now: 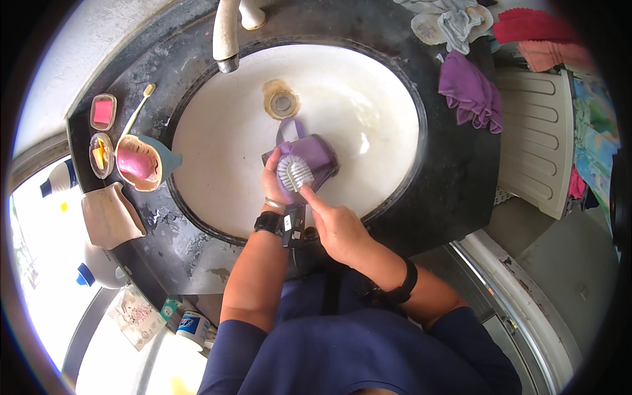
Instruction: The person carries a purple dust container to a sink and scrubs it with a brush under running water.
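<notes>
My left hand [270, 183] grips a purple fabric piece [311, 153] with a strap loop, low in the white oval sink basin [212, 128]. The strap reaches toward the drain. In my right hand [343, 229] is a scrub brush [295, 174] with white bristles; its index finger stretches to the brush head, and the handle is mostly hidden by the hand. The brush head lies over the purple fabric beside my left fingers, bristles visible from above. A small black box-like device [294, 226] sits at my left wrist.
A faucet [226, 34] overhangs the basin's back. On the left counter lie a toothbrush [138, 109], soap dishes [102, 112], a blue holder with pink soap [136, 163] and a beige pouch [111, 216]. Purple cloth [466, 91] and grey cloths [452, 22] lie at right.
</notes>
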`<action>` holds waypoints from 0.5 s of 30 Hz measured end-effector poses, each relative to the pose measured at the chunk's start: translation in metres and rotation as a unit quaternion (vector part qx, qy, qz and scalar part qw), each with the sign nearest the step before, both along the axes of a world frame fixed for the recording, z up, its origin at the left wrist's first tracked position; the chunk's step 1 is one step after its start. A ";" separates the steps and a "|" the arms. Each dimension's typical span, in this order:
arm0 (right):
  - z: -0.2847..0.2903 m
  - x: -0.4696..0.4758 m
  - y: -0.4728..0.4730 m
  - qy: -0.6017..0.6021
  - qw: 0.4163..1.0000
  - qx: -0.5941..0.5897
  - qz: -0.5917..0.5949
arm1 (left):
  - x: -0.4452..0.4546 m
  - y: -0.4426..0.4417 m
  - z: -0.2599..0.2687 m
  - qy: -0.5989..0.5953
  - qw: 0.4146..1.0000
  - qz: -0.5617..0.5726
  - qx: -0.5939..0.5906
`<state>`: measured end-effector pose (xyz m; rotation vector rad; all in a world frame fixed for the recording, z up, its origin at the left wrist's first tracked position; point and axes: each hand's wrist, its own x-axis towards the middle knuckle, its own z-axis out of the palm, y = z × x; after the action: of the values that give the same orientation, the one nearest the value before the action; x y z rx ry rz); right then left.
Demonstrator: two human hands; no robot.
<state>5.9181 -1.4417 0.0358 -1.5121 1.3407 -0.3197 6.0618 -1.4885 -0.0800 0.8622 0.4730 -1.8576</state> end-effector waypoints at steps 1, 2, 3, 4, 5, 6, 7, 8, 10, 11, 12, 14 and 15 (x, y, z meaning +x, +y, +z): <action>0.001 -0.004 -0.009 0.048 0.998 0.032 -0.008 | 0.005 -0.003 0.004 0.054 0.996 -0.027 -0.060; -0.002 -0.014 -0.027 0.097 0.993 0.064 -0.015 | -0.001 0.001 0.009 0.057 0.998 -0.016 -0.021; -0.008 -0.023 -0.043 0.144 0.985 0.095 -0.021 | -0.014 -0.007 0.036 0.059 0.998 -0.005 0.017; -0.019 -0.027 -0.047 0.136 0.989 0.030 -0.042 | -0.017 -0.009 0.035 0.084 0.996 -0.012 0.021; -0.018 -0.023 -0.036 0.098 0.994 0.029 -0.032 | -0.017 -0.010 0.031 0.051 0.998 -0.007 0.044; -0.011 -0.012 -0.023 0.061 0.998 0.023 -0.024 | -0.016 -0.014 0.026 0.018 0.998 -0.004 0.064; -0.008 -0.006 -0.015 0.022 0.999 0.022 -0.015 | -0.014 -0.015 0.024 -0.017 0.996 0.000 0.088; -0.009 -0.009 -0.016 0.030 0.999 0.025 -0.014 | -0.008 -0.014 0.025 0.014 0.998 -0.035 0.041; -0.016 -0.023 -0.029 0.086 0.996 0.031 -0.012 | -0.007 -0.009 0.024 0.077 0.996 -0.035 0.030; -0.019 -0.028 -0.039 0.136 0.990 0.035 -0.014 | -0.006 -0.006 0.024 0.109 0.993 -0.035 0.024; -0.015 -0.025 -0.038 0.135 0.990 0.035 -0.028 | -0.012 -0.007 0.029 0.102 0.994 -0.020 0.037; -0.009 -0.018 -0.022 0.093 0.995 0.037 -0.006 | -0.012 -0.011 0.020 0.001 0.998 -0.005 0.059; -0.005 -0.015 -0.013 0.071 0.997 0.038 0.006 | -0.014 -0.017 0.022 -0.051 0.996 0.003 0.069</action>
<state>5.9026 -1.4544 0.0310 -1.5008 1.4386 -0.1553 6.0483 -1.5054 -0.0580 1.0426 0.5446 -1.7820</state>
